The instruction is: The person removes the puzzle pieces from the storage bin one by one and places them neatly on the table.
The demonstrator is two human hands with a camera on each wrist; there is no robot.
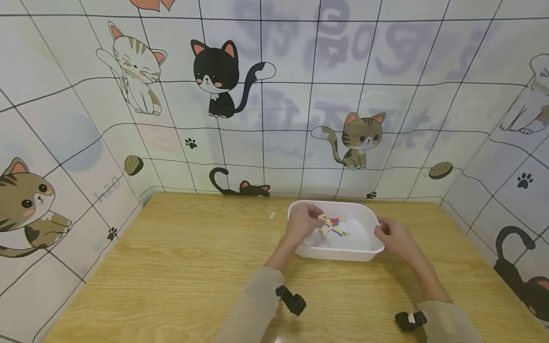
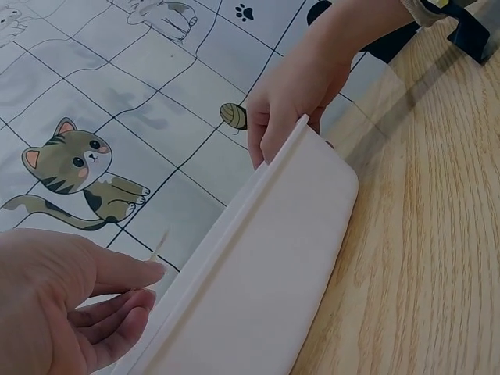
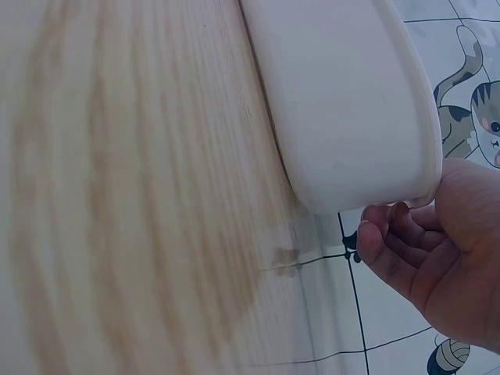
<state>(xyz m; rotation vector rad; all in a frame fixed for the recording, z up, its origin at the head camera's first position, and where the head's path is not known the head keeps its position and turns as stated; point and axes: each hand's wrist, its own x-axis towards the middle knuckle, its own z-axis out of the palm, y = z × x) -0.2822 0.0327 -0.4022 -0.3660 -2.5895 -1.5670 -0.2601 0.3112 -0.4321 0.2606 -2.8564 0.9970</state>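
Observation:
A white plastic tub (image 1: 360, 236) sits on the wooden table, and several small colourful flat pieces (image 1: 333, 222) lie on its floor. Over its left side, my left hand (image 1: 303, 221) pinches a thin, pale puzzle piece (image 2: 159, 247) between thumb and fingertips; the left wrist view shows that piece edge-on. At the tub's right end, my right hand (image 1: 395, 234) grips the rim, thumb on top and fingers curled beneath. The right wrist view shows those fingers (image 3: 394, 250) curled at the tub's outer corner.
One more small pale piece (image 1: 272, 216) lies on the table (image 1: 193, 257) left of the tub, near the back edge. A wall covering (image 1: 283, 109) with cartoon cats rises right behind the table and along both sides.

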